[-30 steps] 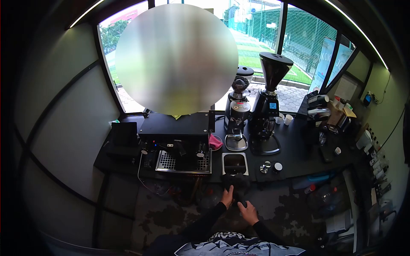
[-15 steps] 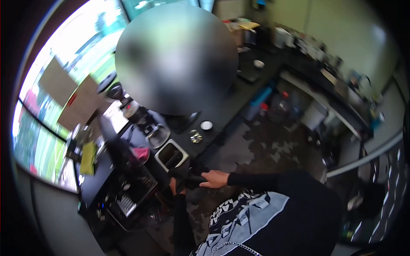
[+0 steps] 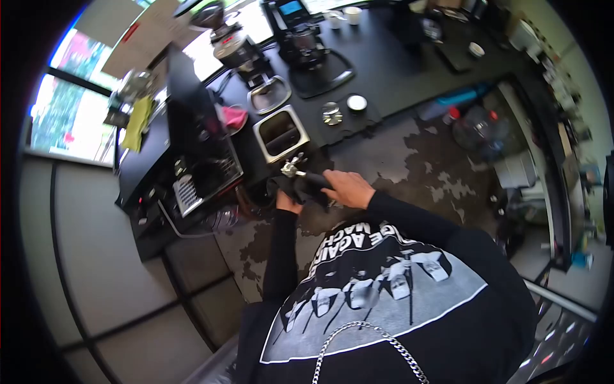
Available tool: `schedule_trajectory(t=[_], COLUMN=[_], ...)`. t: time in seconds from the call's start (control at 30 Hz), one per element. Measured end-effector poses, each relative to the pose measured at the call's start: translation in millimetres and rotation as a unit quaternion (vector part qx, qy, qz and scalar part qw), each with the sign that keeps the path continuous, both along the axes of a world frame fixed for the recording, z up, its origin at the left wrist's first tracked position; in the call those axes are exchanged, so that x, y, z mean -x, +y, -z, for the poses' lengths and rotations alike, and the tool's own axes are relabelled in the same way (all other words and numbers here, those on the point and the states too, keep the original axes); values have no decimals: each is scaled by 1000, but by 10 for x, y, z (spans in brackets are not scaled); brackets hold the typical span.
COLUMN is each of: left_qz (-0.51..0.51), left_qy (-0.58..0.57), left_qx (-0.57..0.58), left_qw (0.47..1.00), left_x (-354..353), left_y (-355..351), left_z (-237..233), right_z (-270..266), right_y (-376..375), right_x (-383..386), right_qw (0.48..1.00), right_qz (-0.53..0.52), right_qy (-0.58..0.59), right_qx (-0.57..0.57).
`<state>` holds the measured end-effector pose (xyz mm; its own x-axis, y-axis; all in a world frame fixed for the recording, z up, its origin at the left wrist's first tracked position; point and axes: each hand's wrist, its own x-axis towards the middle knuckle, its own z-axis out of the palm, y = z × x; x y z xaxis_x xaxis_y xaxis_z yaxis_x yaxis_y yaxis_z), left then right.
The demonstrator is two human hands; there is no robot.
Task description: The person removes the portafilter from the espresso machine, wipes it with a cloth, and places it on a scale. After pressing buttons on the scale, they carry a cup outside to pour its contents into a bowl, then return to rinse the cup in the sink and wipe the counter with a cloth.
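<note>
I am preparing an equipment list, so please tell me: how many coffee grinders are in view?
2: a silver grinder beyond the pink cloth, and a black grinder, cut off at the top edge, to its right in the picture. Others may be hidden.

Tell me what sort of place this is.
Probably a small coffee bar: an espresso machine and a coffee grinder stand on the counter, and the right hand holds what looks like a portafilter.
</note>
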<state>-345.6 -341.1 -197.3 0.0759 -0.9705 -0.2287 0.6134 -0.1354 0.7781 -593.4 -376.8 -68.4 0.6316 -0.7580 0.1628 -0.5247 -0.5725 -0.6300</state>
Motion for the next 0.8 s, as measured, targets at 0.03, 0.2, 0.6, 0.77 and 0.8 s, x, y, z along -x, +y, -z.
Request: schedule_trajectory(t=[0.03, 0.2, 0.6, 0.77, 0.8], left_qz=[-5, -149, -55, -34, -33], left_qy=[211, -11, -7, -19, -39], left_qx=[-109, -125, -56, -38, -64], left_qw=[971, 981, 997, 999, 997], left_x=[57, 358, 235, 135, 125], left_y=[-7, 98, 377, 513, 518], left_z=[-55, -74, -331, -563, -570], right_z=[56, 95, -127, -184, -208], right_y=[28, 163, 626, 580, 567], right_x=[17, 10, -260, -219, -220], right_qw=[1000, 998, 996, 995, 995], right_qz=[-17, -13, 55, 14, -13], right_qy=[-4, 54, 65, 61, 57], right_qx=[3, 32, 39, 77, 86])
